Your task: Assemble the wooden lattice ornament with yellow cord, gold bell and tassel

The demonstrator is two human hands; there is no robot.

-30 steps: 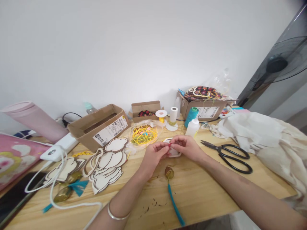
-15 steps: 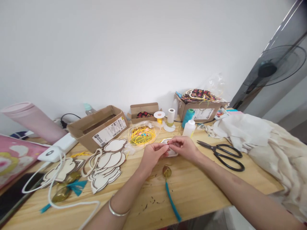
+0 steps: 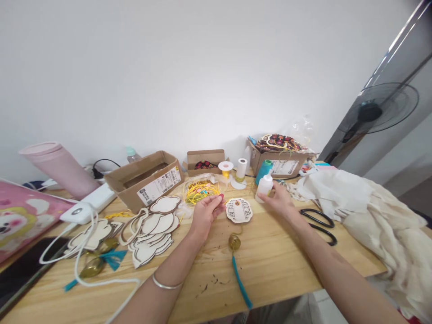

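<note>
My right hand [image 3: 276,199] is shut around a white plastic squeeze bottle [image 3: 265,187] at the back of the table. My left hand [image 3: 205,214] pinches a tiny red piece [image 3: 222,196] at its fingertips, too small to identify. Between my hands lies a pale wooden lattice plaque [image 3: 239,210], touched by neither. Nearer me, a brass bell [image 3: 234,242] rests on the wood with a blue tassel [image 3: 240,283] trailing toward the table's front edge.
Wooden cloud-shaped cutouts [image 3: 155,225] are piled left of my left hand, behind them a bag of yellow cord [image 3: 202,192] and cardboard boxes [image 3: 145,180]. Black scissors [image 3: 319,225] lie partly under a cream cloth [image 3: 367,211] to the right.
My hands have parted. The right hand moved right and took the white bottle, and the left drew back with the red piece. The lattice plaque now lies uncovered on the table.
</note>
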